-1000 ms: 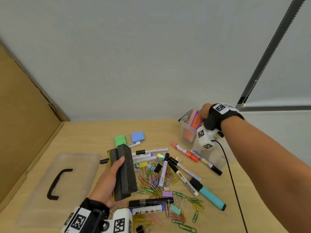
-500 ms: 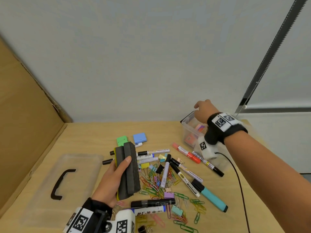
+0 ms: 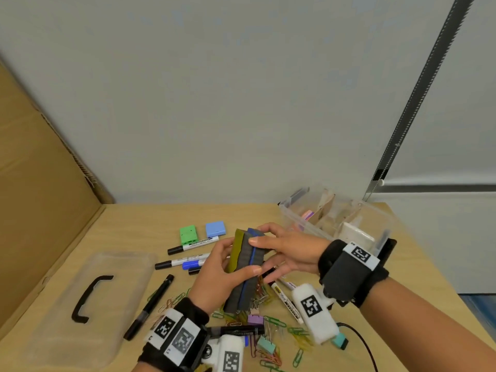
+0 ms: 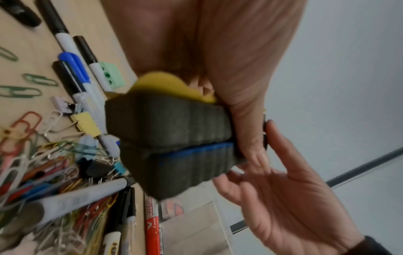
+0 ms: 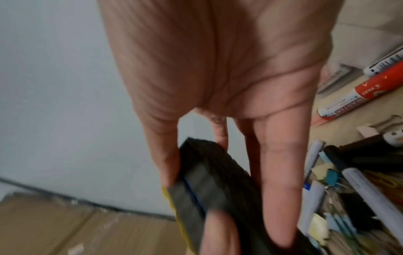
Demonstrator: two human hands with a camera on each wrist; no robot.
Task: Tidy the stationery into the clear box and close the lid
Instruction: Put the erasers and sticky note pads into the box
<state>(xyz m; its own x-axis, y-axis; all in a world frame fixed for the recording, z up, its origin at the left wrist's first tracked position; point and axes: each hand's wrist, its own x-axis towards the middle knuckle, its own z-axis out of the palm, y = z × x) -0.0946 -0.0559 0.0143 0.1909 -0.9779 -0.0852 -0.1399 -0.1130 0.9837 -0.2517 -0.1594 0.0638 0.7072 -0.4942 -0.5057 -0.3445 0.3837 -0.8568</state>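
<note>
Two dark grey foam board erasers (image 3: pixel 245 269), one yellow-backed and one blue-backed, are stacked together and held above the table. My left hand (image 3: pixel 214 275) grips their lower half, thumb across the front. My right hand (image 3: pixel 281 251) pinches their far end, thumb on top and fingers beneath. The left wrist view shows the erasers (image 4: pixel 170 134) under my left hand (image 4: pixel 218 51), with the right hand (image 4: pixel 283 198) at their edge. In the right wrist view my right hand (image 5: pixel 218 60) holds the erasers (image 5: pixel 213 186). The clear box (image 3: pixel 381 226) stands open at the back right. Its lid (image 3: pixel 120 291) lies flat on the left.
Markers (image 3: pixel 188 245), a heap of coloured paper clips (image 3: pixel 271 355) and binder clips (image 3: pixel 255 319) litter the table under and before my hands. A green block (image 3: pixel 189 234) and a blue block (image 3: pixel 214 229) lie farther back. Cardboard (image 3: pixel 40 183) walls the left side. A black cable (image 3: pixel 362 342) trails right.
My right hand left the clear box and came back to take the far end of the erasers. My left hand turned and lifted the erasers toward the middle.
</note>
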